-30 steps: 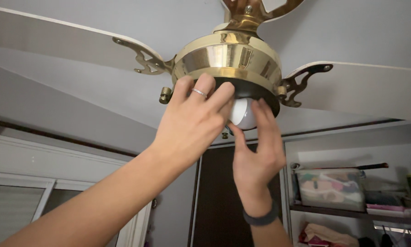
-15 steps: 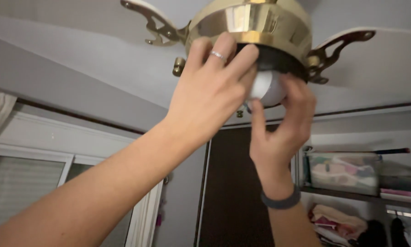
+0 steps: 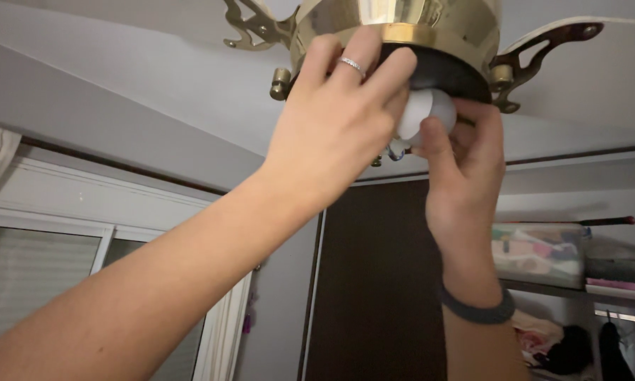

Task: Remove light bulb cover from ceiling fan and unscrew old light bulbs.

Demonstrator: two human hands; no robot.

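- The white light bulb (image 3: 424,113) sits in the dark underside of the brass fan housing (image 3: 402,17), at the top of the view, with its rounded end pointing down and a little toward the camera; its long axis looks roughly vertical, though the base is hidden in the socket.
- The right hand (image 3: 465,169) reaches up from below with its fingers curled and clamped on the light bulb, the thumb on the near left side and the other fingers around the right side.
- The left hand (image 3: 338,123) comes in from the lower left, its fingers spread slightly and pressed against the housing's lower rim, just beside the light bulb; it may also touch the bulb, but the contact is hidden behind the knuckles.
- A silver ring (image 3: 352,65) is on one finger of the left hand, and a dark wristband (image 3: 476,310) circles the right wrist.
- Brass blade brackets (image 3: 543,46) stick out to either side of the housing.
- On the shelf (image 3: 578,289) at lower right stands a clear rectangular storage box (image 3: 540,254) holding pink, green and white items, with flat pink and white packs (image 3: 624,286) stacked beside it.
- A dark brown door (image 3: 381,282) stands behind the right forearm, and a white-framed window (image 3: 84,247) is at left.
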